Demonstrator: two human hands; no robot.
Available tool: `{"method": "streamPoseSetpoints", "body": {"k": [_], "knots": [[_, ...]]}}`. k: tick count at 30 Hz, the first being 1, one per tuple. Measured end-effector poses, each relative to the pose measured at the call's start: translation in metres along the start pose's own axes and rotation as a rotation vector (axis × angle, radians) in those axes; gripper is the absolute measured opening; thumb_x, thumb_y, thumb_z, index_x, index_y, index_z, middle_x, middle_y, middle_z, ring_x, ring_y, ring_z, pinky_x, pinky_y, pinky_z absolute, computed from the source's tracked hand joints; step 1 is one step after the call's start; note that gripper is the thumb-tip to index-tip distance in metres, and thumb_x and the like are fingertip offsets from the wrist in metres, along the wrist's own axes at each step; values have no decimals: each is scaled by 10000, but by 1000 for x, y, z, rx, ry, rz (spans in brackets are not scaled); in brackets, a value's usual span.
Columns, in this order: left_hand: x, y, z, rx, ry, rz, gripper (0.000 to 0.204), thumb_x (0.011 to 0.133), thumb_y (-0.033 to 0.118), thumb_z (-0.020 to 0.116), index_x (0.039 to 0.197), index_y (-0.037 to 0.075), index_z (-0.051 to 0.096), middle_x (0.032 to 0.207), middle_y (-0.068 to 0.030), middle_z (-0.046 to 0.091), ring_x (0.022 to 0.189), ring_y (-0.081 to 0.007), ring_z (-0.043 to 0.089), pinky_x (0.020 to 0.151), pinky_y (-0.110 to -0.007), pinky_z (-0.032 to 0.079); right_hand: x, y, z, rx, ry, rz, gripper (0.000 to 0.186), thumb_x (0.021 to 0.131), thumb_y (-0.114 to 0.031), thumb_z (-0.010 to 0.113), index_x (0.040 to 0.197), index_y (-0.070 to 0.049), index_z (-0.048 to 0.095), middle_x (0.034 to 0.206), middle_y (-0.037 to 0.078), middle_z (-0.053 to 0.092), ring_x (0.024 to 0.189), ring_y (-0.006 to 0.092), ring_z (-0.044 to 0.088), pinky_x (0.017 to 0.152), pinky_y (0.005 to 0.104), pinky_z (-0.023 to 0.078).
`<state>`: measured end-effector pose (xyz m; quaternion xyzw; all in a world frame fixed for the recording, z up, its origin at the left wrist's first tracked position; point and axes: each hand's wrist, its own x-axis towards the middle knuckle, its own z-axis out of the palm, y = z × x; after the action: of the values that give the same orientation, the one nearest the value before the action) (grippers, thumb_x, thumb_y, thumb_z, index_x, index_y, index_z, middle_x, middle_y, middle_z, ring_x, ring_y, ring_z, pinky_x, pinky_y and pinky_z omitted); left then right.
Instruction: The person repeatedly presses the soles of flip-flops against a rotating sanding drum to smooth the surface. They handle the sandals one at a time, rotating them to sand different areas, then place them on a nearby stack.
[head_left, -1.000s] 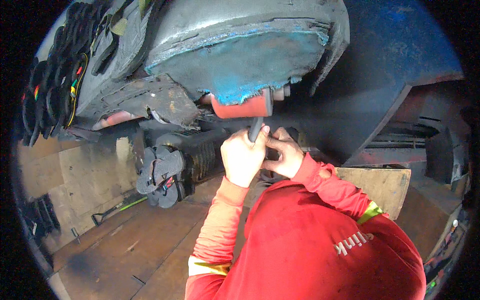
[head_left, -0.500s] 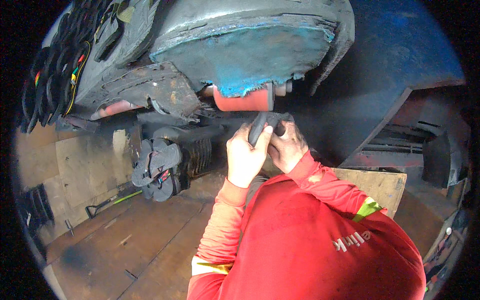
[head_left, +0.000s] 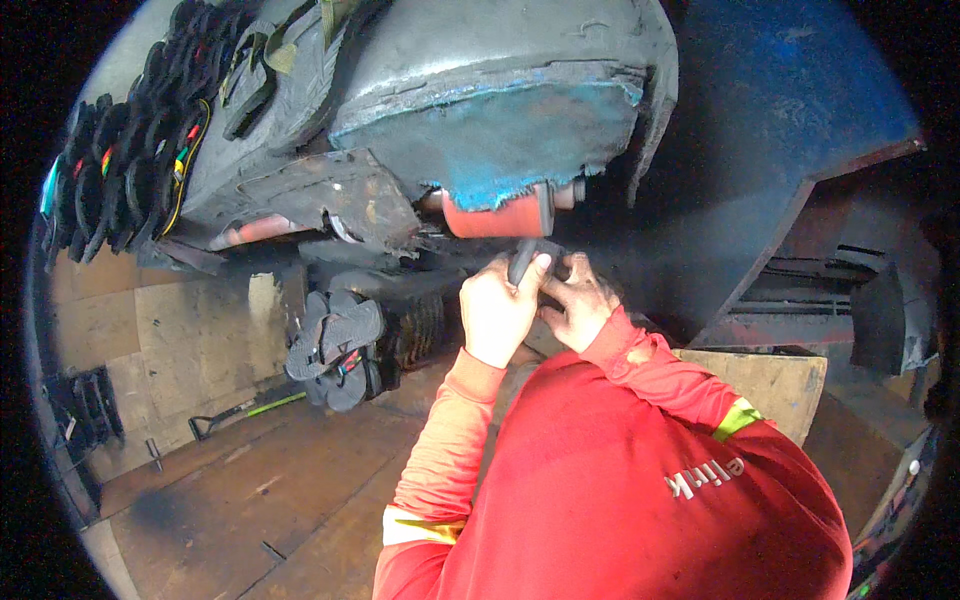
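My left hand (head_left: 500,310) grips a dark grey rubber piece (head_left: 523,260), thumb raised along it, just beneath an orange abrasive belt roller (head_left: 495,222). Curled around the same piece from the right, my right hand (head_left: 585,305) has darkened fingers; much of what they hold is hidden behind them. A ragged blue-stained flap (head_left: 480,130) overhangs the roller. I cannot tell whether the piece touches the belt.
Black flip-flops (head_left: 120,180) hang at upper left, and grey sandals (head_left: 335,335) are stacked below. A blue metal panel (head_left: 780,120) fills the right, above a wooden board (head_left: 780,390). A tool with a green handle (head_left: 275,403) lies by the plywood wall (head_left: 200,340).
Both hands have shifted the rubber piece around beneath the roller; less of it shows now than half a second ago. The view has moved slightly, lowering the machine in the picture.
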<state>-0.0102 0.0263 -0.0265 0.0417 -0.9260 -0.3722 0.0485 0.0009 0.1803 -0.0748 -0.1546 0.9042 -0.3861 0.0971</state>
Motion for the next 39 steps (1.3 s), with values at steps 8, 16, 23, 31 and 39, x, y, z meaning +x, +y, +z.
{"method": "streamPoseSetpoints", "body": {"k": [8,16,23,31,39], "knots": [[-6,6,-9,-81,9,-14,426,902,381,730,786,-23,661,675,-223,636,611,-392,660,547,-434,504,4,0,1,-84,168,-228,484,717,-149,787,1192,-185,704,1251,189,562,1059,399,611,887,467,533],[2,7,-15,38,-52,4,430,908,385,720,779,-21,662,655,-234,623,596,-393,655,545,-434,503,4,-6,2,-19,13,-29,488,720,-142,771,1200,-197,699,1272,208,529,1051,406,613,846,478,545],[-12,10,-20,-38,50,50,410,903,374,729,806,-17,658,693,-239,635,619,-403,656,552,-438,506,6,-2,3,-114,169,-255,513,783,-228,755,1277,-241,615,1203,248,535,1016,440,600,841,511,523],[1,7,-13,34,-70,-42,367,900,359,755,863,-3,706,724,-198,684,613,-296,677,569,-404,503,9,-4,8,14,62,-89,471,817,-312,725,1277,-274,624,1217,243,541,1077,461,564,890,538,498],[-12,7,-16,-112,17,81,389,907,365,720,921,-22,687,778,-247,671,712,-408,684,622,-442,536,4,2,11,-233,253,-237,411,762,-163,766,1167,-187,699,1241,196,553,1086,403,596,901,473,522]]}}
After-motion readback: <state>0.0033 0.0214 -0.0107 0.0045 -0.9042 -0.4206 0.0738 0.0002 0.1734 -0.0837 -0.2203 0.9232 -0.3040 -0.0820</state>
